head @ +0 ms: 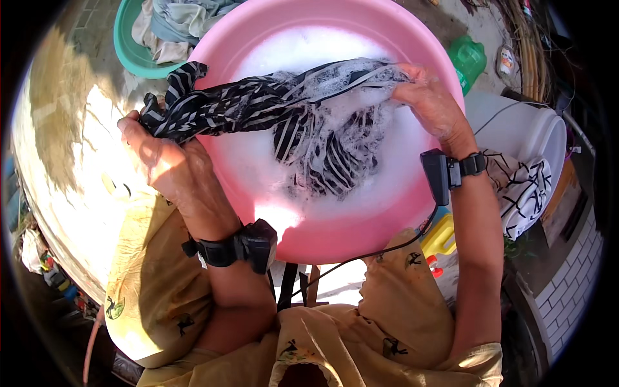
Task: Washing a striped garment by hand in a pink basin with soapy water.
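Observation:
A wet black cloth with white stripes (242, 104) is stretched between my two hands over a large pink plastic basin (333, 242). My left hand (164, 155) grips its bunched end just past the basin's left rim. At the basin's right side, my right hand (423, 99) holds the other end, which is covered in suds. The cloth's middle part hangs down into the white foam (309, 48) and lies crumpled there. Each wrist wears a black strapped device, and a cable runs from the right one.
A green basin (121, 48) with wet clothes (179, 24) stands at the upper left. To the right are a green plastic bottle (466, 63), a white bucket (512, 116) with a black-and-white patterned cloth (524, 193) over its rim, and a yellow container (440, 235).

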`<state>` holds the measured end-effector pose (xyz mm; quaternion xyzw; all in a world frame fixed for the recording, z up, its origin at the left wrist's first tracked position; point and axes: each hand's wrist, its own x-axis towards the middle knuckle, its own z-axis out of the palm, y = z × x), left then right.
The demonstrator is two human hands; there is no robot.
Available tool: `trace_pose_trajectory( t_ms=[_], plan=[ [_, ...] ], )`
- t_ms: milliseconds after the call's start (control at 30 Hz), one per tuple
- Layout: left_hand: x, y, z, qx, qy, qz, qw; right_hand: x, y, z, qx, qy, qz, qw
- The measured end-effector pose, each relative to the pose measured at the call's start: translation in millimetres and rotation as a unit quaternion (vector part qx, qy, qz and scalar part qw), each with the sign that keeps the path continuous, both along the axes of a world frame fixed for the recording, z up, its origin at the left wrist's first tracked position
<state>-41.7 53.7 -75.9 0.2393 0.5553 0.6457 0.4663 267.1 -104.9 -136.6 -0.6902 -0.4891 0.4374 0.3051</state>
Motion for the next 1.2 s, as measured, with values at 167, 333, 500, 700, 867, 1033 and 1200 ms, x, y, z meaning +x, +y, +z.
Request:
trace_pose_trajectory(
  t_ms=[167, 333, 500, 700, 867, 1033, 1200],
  plan=[
    [-23.0, 2.2, 1.8, 0.073, 0.01, -0.012, 0.997, -12.9, 30.7, 105.4, 0.007, 0.231, -0.109, 0.967],
    [-23.5, -0.8, 22.4, 0.071, 0.099, 0.008, 0.993, -0.6, 13.0, 131.5, 0.113, 0.242, -0.098, 0.959],
    [-1.5, -0.7, 28.9, 0.094, 0.097, 0.027, 0.991, -2.1, -20.3, 71.0, -0.275, 0.236, 0.083, 0.928],
    [-21.2, -10.1, 12.7, 0.049, 0.53, -0.011, 0.846, -76.8, -12.3, 41.9, -0.403, 0.148, 0.326, 0.842],
    [-35.0, -10.3, 18.9, 0.085, 0.541, -0.06, 0.835, -69.1, -3.2, 24.9, -0.267, 0.041, 0.188, 0.944],
    [3.4, -10.6, 31.9, 0.064, 0.101, -0.003, 0.993, -72.8, 9.9, -1.2, -0.169, -0.217, 0.132, 0.952],
    [-1.7, -9.1, 36.4, 0.055, 0.07, -0.002, 0.996, -92.8, -9.5, -2.7, -0.289, 0.005, 0.281, 0.915]
  ],
)
